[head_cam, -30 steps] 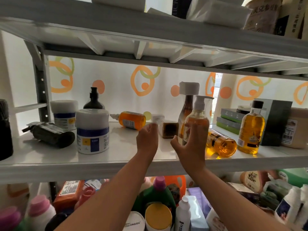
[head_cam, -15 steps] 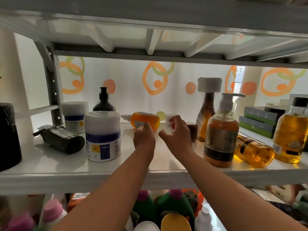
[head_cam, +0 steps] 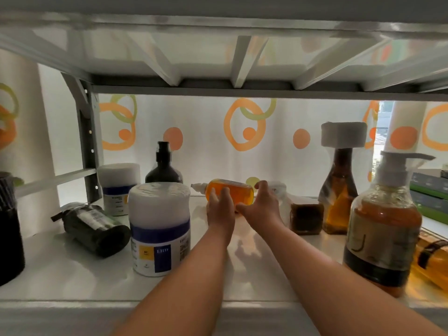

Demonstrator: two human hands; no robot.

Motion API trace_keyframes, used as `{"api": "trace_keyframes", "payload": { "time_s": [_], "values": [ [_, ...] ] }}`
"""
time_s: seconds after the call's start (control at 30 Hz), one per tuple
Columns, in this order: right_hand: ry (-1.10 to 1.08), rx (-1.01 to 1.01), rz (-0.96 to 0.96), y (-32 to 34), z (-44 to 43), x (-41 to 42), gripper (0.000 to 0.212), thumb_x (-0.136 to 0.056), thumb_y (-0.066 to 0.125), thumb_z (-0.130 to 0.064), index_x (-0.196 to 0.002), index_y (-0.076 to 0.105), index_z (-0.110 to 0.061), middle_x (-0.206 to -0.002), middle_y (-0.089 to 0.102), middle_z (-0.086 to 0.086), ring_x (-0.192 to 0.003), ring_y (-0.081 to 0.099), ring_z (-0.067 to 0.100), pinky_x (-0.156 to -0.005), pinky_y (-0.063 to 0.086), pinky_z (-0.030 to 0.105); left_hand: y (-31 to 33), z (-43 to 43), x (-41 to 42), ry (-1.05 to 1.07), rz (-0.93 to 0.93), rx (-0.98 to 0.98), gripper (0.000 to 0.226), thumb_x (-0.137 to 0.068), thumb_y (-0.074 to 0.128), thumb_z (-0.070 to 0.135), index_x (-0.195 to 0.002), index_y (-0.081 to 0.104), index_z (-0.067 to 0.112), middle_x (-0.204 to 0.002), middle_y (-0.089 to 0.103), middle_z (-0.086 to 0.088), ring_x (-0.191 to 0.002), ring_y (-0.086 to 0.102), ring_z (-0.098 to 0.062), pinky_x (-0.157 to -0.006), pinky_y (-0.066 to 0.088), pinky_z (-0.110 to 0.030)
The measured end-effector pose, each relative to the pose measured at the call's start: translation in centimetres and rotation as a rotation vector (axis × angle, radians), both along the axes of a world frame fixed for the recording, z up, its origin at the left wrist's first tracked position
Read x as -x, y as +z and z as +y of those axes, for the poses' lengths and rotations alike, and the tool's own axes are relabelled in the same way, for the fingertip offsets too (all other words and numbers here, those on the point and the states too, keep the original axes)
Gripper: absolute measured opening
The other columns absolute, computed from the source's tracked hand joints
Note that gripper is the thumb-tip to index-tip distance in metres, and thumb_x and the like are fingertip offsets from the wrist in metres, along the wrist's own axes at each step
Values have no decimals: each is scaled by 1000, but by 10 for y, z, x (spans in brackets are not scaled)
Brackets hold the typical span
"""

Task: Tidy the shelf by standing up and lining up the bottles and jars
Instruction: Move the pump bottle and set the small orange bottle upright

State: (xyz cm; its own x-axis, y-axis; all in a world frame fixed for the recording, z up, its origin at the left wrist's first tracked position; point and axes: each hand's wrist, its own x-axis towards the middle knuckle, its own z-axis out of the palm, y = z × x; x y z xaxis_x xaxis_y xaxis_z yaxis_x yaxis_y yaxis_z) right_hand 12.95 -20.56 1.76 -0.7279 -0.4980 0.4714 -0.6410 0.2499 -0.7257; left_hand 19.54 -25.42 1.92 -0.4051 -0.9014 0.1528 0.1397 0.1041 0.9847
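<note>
A small orange bottle (head_cam: 238, 193) lies on its side at the back middle of the white shelf (head_cam: 72, 275), its white nozzle pointing left. My left hand (head_cam: 220, 209) rests its fingers on the bottle's front. My right hand (head_cam: 263, 207) curls around the bottle's base end, thumb underneath. A dark bottle (head_cam: 97, 229) lies toppled at the left. Another orange bottle (head_cam: 431, 263) lies on its side at the far right. Standing upright are two white jars with blue bands (head_cam: 158, 229) (head_cam: 118, 187), a dark pump bottle (head_cam: 164, 168), a white-capped amber bottle (head_cam: 340, 190) and a large amber pump bottle (head_cam: 380, 229).
A small brown jar (head_cam: 306, 218) stands just right of my right hand, with a small white-capped item (head_cam: 278, 190) lying behind it. A dark cylinder (head_cam: 9, 226) stands at the far left. Stacked grey and green boxes (head_cam: 429, 195) sit at the right. The upper shelf's ribs (head_cam: 242, 61) hang low overhead.
My right hand left the large pump bottle, which stands upright. Both hands reached toward the back and closed around the small orange bottle. The view moved closer and lower.
</note>
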Motion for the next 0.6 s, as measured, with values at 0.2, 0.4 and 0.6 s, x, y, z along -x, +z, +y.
{"api": "trace_keyframes", "payload": {
  "time_s": [0.2, 0.4, 0.6],
  "values": [
    [18, -70, 19, -14, -13, 12, 88, -74, 74, -39, -142, 21, -24, -140, 40, 11, -130, 39, 28, -104, 38, 37, -8, -10, 3, -125, 61, -56, 60, -91, 33, 49, -145, 33, 21, -132, 55, -10, -118, 54, -28, -106, 41, -46],
    [135, -161, -75, -16, -12, 19, 102, -76, 72, -41, -150, 3, -30, -156, 18, 6, -144, 20, 26, -115, 24, 41, -18, -19, 11, -168, 34, -98, 79, -68, 36, 65, -135, 45, 26, -124, 61, -8, -113, 58, -29, -102, 44, -50],
    [312, -112, -157, -16, -10, 16, 100, -73, 74, -40, -147, 7, -31, -144, 41, 4, -131, 43, 22, -103, 36, 32, -9, -8, 3, -224, -23, -82, 54, -84, 39, 56, -124, 54, 23, -120, 63, -9, -111, 59, -29, -103, 43, -47]
  ]
}}
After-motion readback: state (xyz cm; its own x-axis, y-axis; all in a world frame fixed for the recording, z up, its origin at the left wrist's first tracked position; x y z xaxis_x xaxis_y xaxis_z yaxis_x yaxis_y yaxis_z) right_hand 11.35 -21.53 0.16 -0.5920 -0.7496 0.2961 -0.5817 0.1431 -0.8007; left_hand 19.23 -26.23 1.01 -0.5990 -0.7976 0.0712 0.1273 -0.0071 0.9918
